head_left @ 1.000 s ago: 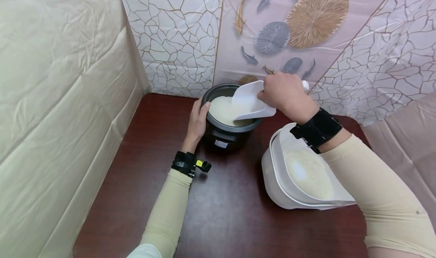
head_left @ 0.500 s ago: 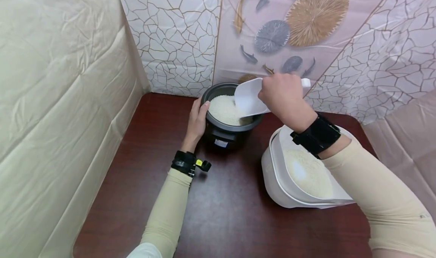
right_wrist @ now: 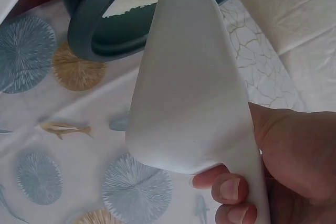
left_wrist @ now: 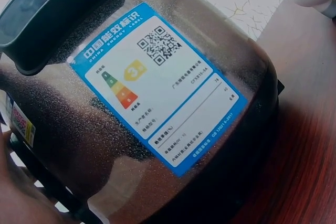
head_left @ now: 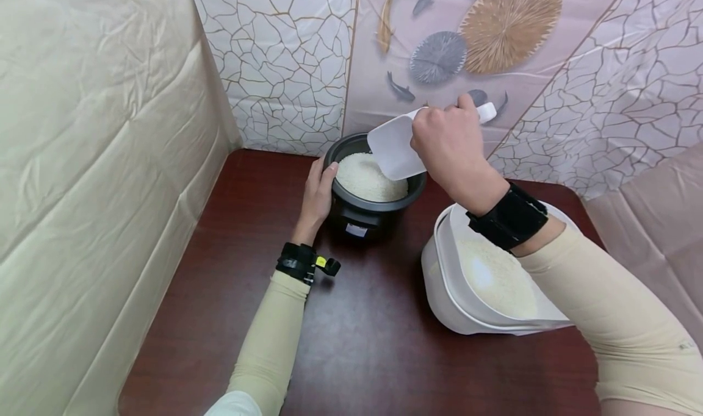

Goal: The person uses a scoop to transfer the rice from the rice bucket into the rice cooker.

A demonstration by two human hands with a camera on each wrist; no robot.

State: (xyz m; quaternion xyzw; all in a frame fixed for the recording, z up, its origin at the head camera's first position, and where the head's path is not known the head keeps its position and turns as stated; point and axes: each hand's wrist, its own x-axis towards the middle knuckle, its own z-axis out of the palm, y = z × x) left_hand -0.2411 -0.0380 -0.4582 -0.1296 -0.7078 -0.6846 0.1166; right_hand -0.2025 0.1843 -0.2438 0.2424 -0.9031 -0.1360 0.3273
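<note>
My right hand (head_left: 451,141) grips the handle of a white scoop (head_left: 396,147) above the rice cooker. The scoop's lip hangs tilted over the rice (head_left: 369,178). In the right wrist view the fingers curl round the handle of the scoop (right_wrist: 189,82), whose underside faces the camera. The black rice cooker (head_left: 362,221) stands open near the back of the table, rice heaped inside its rim. My left hand (head_left: 317,199) holds its left side, thumb at the rim. A blue and white energy label (left_wrist: 160,90) shows on the cooker's body in the left wrist view.
A white bin (head_left: 447,294) of rice stands on the right of the dark red table (head_left: 351,343), partly under my right forearm. A patterned cloth (head_left: 285,68) hangs close behind the cooker. Beige cloth (head_left: 110,160) walls the left side.
The scoop has lifted and turned over, its lip now above the rice instead of in it. My right hand has risen slightly. The left hand stays on the rice cooker.
</note>
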